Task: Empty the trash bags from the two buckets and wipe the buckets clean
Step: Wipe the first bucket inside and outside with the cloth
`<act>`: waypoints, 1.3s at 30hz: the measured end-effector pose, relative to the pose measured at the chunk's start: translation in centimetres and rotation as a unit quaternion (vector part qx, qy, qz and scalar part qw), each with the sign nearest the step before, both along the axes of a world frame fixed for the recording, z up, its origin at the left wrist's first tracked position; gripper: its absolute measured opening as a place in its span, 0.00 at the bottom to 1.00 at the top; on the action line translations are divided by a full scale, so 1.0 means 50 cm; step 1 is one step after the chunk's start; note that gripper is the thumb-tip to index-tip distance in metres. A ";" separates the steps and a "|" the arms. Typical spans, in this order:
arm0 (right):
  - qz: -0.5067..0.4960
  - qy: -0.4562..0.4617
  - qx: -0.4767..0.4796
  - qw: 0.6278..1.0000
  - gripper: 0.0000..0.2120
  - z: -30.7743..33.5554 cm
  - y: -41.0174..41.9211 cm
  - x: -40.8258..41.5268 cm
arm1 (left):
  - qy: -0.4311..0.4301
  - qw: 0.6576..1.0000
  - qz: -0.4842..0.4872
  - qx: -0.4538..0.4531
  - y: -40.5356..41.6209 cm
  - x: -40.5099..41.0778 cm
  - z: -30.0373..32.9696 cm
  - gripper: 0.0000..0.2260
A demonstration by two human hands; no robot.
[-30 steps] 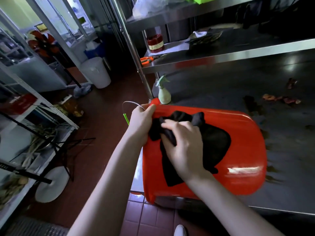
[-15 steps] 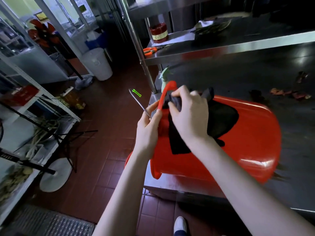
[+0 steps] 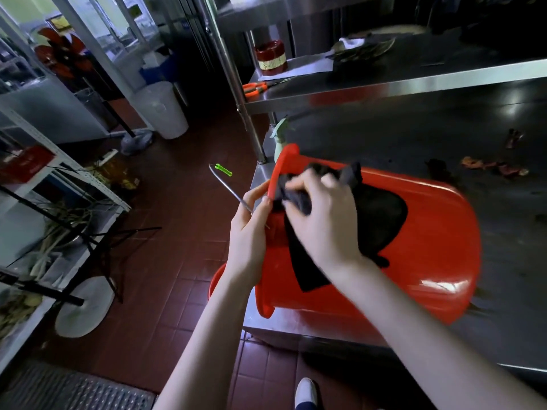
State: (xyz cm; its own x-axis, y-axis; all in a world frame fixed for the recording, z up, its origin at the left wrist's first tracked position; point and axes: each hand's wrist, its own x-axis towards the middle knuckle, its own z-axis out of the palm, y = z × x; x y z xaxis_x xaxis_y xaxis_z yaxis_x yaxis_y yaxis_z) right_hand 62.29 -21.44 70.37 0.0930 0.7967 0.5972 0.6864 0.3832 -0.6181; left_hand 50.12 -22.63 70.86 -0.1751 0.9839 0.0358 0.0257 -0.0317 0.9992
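A red bucket (image 3: 429, 255) lies on its side on the steel table (image 3: 444, 143), its open rim toward me and over the table's left edge. A black cloth (image 3: 381, 220) drapes over the bucket's upper wall. My right hand (image 3: 322, 220) grips a bunched part of the cloth against the wall just behind the rim. My left hand (image 3: 251, 229) holds the rim from the left, fingers and thumb pinching it. The bucket's wire handle (image 3: 228, 187) with a green grip sticks out to the left.
A spray bottle (image 3: 281, 137) stands behind the bucket by the shelf post (image 3: 236, 84). Orange scissors (image 3: 254, 87) and a red jar (image 3: 270, 57) sit on the shelf above. Scraps (image 3: 488, 167) litter the table. A white bin (image 3: 162, 110) and a rack (image 3: 44, 202) flank the tiled floor.
The bucket has been tipped up and turned, its rim rising. My right hand slid the cloth toward the rim. My left hand shifted along the rim, and the wire handle swung outward.
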 end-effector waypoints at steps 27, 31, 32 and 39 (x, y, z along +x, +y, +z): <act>-0.013 0.008 0.055 0.998 0.09 0.019 -0.056 0.010 | 0.074 0.994 -0.046 -0.062 0.052 0.049 0.081 0.12; -0.078 0.023 -0.079 0.994 0.09 0.055 0.081 0.041 | 0.088 0.992 -0.093 0.022 0.000 0.035 0.022 0.14; -0.071 0.036 -0.112 0.991 0.09 0.063 0.108 0.046 | 0.101 0.990 -0.098 0.020 -0.006 0.029 0.011 0.15; -0.023 -0.009 0.022 0.999 0.08 0.006 -0.035 0.015 | 0.092 0.992 -0.086 0.025 0.021 0.023 0.012 0.15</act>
State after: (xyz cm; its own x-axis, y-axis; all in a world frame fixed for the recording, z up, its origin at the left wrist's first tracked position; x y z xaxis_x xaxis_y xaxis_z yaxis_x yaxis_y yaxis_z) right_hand 63.05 -23.20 70.67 0.1173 0.7645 0.6339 0.7149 0.3780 -0.5882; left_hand 51.28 -21.58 71.47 0.0090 0.9948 0.1015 0.1978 -0.1013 0.9750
